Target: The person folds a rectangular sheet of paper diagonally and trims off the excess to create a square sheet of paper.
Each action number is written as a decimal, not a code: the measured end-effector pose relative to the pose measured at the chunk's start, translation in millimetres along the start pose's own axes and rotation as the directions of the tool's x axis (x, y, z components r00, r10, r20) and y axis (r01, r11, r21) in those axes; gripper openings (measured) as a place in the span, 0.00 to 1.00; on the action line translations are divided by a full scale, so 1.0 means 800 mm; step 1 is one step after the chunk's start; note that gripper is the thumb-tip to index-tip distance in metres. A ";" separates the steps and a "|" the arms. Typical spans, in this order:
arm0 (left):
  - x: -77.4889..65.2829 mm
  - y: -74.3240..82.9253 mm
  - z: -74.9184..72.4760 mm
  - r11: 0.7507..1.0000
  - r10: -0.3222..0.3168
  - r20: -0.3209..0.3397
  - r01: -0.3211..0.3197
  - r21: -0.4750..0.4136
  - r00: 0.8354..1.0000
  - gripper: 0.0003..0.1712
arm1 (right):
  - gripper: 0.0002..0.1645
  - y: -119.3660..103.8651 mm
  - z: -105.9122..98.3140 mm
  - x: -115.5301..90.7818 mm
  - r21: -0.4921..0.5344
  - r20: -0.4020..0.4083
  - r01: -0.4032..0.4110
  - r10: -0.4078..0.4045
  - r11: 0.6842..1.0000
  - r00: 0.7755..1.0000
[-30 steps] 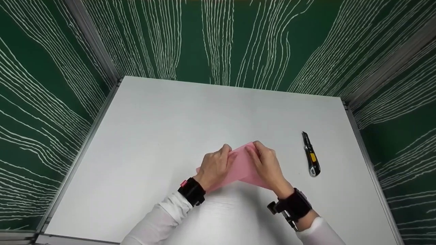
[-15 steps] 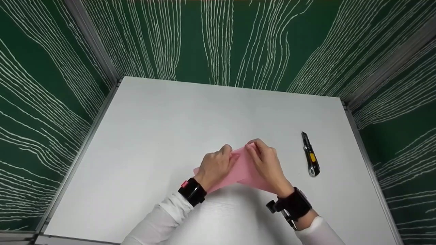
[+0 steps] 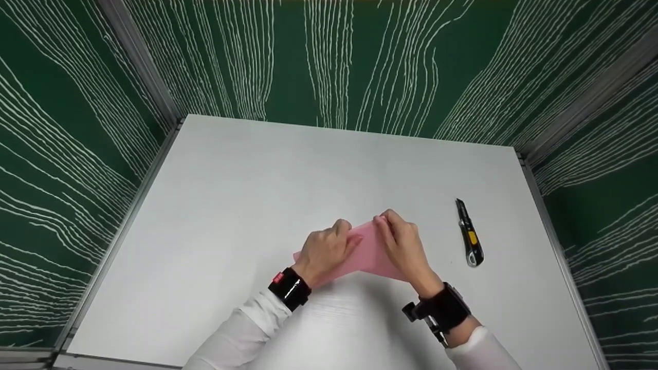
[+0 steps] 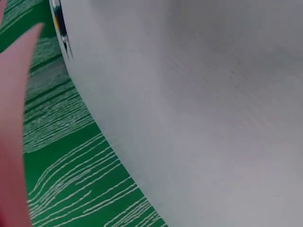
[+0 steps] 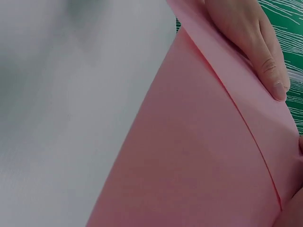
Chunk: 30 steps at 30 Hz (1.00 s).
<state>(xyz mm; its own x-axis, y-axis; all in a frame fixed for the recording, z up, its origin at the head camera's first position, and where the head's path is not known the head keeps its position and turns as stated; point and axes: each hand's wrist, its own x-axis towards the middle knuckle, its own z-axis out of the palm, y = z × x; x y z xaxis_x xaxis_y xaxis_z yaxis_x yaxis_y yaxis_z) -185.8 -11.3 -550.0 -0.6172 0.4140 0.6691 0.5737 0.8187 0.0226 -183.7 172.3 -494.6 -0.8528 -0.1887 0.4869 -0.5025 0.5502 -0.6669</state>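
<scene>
A sheet of pink paper (image 3: 367, 249) is held up off the tabletop in front of the person. My left hand (image 3: 326, 249) grips its left part, and my right hand (image 3: 406, 246) pinches its upper right edge between thumb and fingers. In the right wrist view the paper (image 5: 165, 142) carries a folded-over flap (image 5: 236, 90). There the left hand (image 5: 251, 42) lies along the flap near the fold, and a bit of the right hand (image 5: 294, 213) shows at the lower right. At the left wrist view's left edge a blurred pink shape shows; I cannot tell whether it is paper or finger.
A black and yellow utility knife (image 3: 469, 234) lies on the white tabletop (image 3: 247, 169) to the right of the hands. Green walls with white chalk-like lines (image 3: 329, 61) stand behind and at both sides, with grey metal posts (image 3: 149, 61) in the corners.
The right hand has shifted slightly upward along the paper's edge. The paper's lower edges have tilted a little. Both hands keep their hold, and the knife has not moved.
</scene>
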 end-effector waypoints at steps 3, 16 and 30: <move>0.000 -0.004 -0.004 0.992 -0.011 0.063 0.019 -0.124 0.998 0.21 | 0.11 0.001 -0.001 0.000 0.020 -0.016 0.023 -0.023 1.000 1.000; 0.017 -0.018 -0.017 0.406 -0.192 0.507 0.538 -0.739 0.840 0.15 | 0.09 0.006 0.003 -0.003 -0.015 -0.016 0.190 -0.191 0.982 0.982; -0.005 -0.039 -0.013 0.317 -0.227 0.606 0.646 -0.694 0.762 0.20 | 0.09 0.019 -0.016 0.000 -0.051 -0.120 0.161 -0.166 0.986 0.979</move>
<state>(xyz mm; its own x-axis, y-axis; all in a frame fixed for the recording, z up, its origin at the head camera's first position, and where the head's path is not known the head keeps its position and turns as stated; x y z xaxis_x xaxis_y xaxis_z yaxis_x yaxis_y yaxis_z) -195.9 -42.5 -545.8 -0.9270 0.3710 0.0545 0.1567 0.2511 0.9552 -189.7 190.8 -497.2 -0.7342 -0.1783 0.6552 -0.6254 0.5531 -0.5504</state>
